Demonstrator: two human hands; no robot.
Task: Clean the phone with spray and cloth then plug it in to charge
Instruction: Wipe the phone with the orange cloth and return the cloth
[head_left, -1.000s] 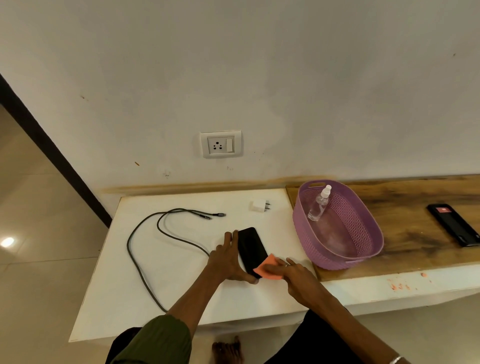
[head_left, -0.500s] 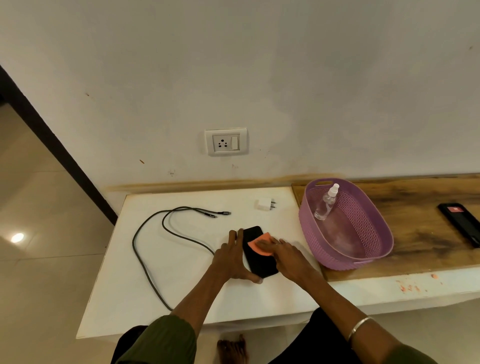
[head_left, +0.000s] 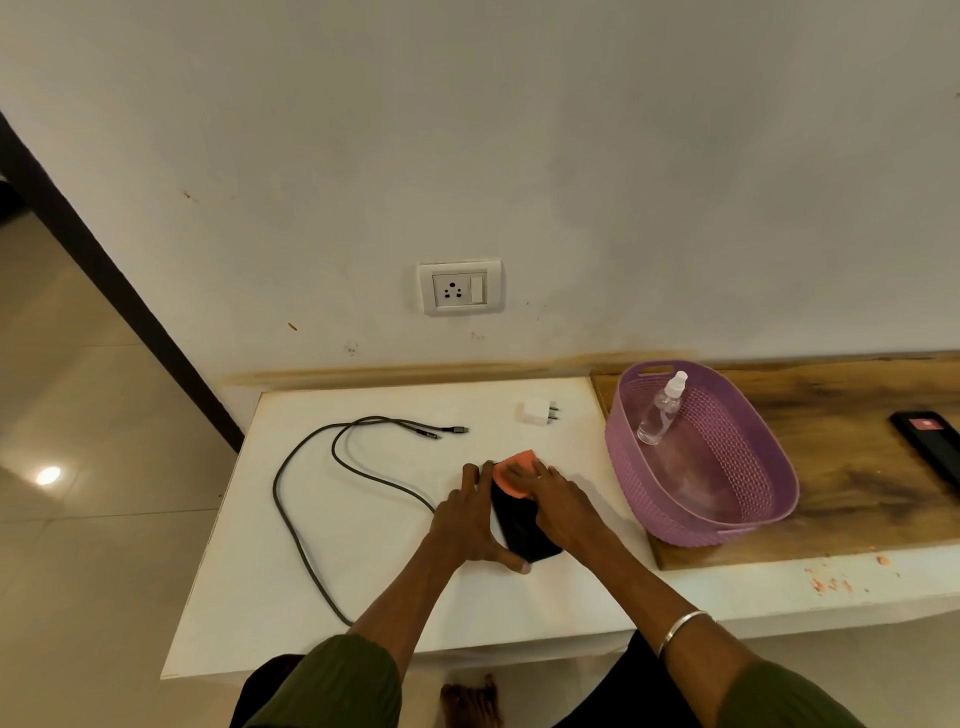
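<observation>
The phone (head_left: 519, 530) lies flat on the white worktop (head_left: 363, 545), below and slightly right of the wall socket (head_left: 460, 287). Its long axis runs from the near edge of the worktop toward the wall, tilted a little to the left at its far end. It is a black, smooth, rectangular slab with rounded corners; no writing can be read on it.

The left hand (head_left: 467, 517) rests against the phone's left long edge, fingers straight and pointing toward the socket, thumb lying at the near corner. The right hand (head_left: 558, 506) presses an orange cloth (head_left: 511, 475) flat onto the far end of the phone with straight fingers. The two hands are close together, with the phone between them.

Left of the phone, a grey braided cable (head_left: 311, 493) lies looped, both plugs pointing toward the adapter (head_left: 537, 411), a white, boxy block with two pins, lying below the socket.

Right of the phone stands an oval purple perforated plastic basket (head_left: 753, 519) on a wooden board (head_left: 857, 478). A clear spray bottle (head_left: 661, 410) with a white nozzle leans inside it. Label text unreadable.

A silver bangle (head_left: 680, 626) circles the right wrist.
</observation>
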